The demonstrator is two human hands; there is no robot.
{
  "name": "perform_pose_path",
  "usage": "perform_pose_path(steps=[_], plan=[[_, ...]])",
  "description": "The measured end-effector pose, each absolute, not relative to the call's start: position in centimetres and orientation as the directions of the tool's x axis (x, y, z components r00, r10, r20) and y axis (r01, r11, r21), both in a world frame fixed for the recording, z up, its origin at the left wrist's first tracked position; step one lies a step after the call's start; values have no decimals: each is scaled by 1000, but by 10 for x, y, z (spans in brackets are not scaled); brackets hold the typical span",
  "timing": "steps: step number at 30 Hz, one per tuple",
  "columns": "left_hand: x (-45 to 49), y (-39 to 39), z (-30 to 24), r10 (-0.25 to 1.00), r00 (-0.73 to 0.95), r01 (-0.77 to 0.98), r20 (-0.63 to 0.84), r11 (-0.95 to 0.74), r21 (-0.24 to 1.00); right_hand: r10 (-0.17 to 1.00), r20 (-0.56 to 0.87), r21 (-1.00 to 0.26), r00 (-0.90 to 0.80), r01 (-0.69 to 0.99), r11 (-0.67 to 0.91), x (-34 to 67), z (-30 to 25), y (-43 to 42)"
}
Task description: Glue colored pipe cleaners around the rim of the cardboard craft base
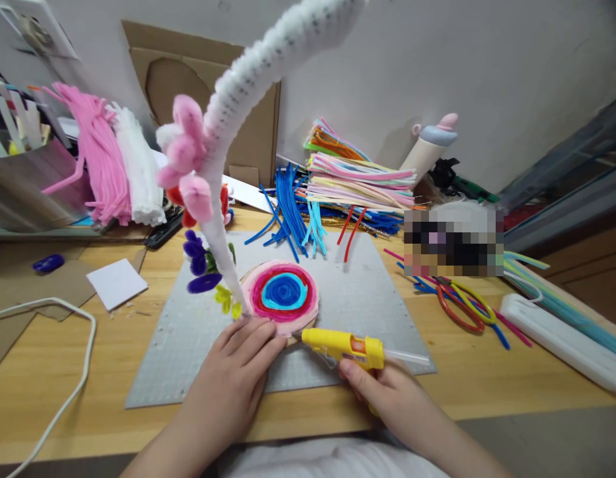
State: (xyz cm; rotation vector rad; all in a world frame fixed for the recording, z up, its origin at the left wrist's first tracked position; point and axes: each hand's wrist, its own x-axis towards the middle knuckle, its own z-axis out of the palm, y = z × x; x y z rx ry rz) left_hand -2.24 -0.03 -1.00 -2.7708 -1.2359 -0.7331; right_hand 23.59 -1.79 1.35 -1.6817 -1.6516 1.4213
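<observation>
A round cardboard disc (308, 289) lies on the grey cutting mat, covered with coiled pipe cleaners in blue, light blue, red and pink. My left hand (243, 358) grips its near left edge, fingers over the top, close to the foot of a white fuzzy stem (221, 229). This tall stem curves up and right, carrying pink flowers (183, 156), purple flowers (201, 262) and yellow ones (227, 302). In my right hand (382, 385) is a yellow hot glue gun (340, 343), a clear glue stick (407, 357) poking from its back. Its nozzle meets the disc's near rim.
Blue pipe cleaners (289, 206) and pastel bundles (362, 179) lie behind the cutting mat (173, 358). Scissors (462, 305) and a white power strip (561, 342) are at right. A white cable (91, 345) and white card (117, 284) lie left.
</observation>
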Motion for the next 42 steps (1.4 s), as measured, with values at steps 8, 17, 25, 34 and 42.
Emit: perform_pose_path(steps=[8,17,25,34,42], plan=[[-23,0,-12,696,582,703,420,-690,170,904,-369,-861,-218,446,-244,235,10,-17],[-22,1,-10,698,581,702,418,-690,178,890,-395,-851,-230,457,-259,233,25,-15],[-22,0,-11,702,583,699,410,-690,187,896,-371,-868,-242,433,-242,237,15,-16],[-22,0,-12,714,568,710,410,-676,194,913,-343,-873,-221,433,-223,237,10,-16],[-22,0,-11,710,569,707,415,-680,195,907,-356,-863,-224,451,-228,236,12,-16]])
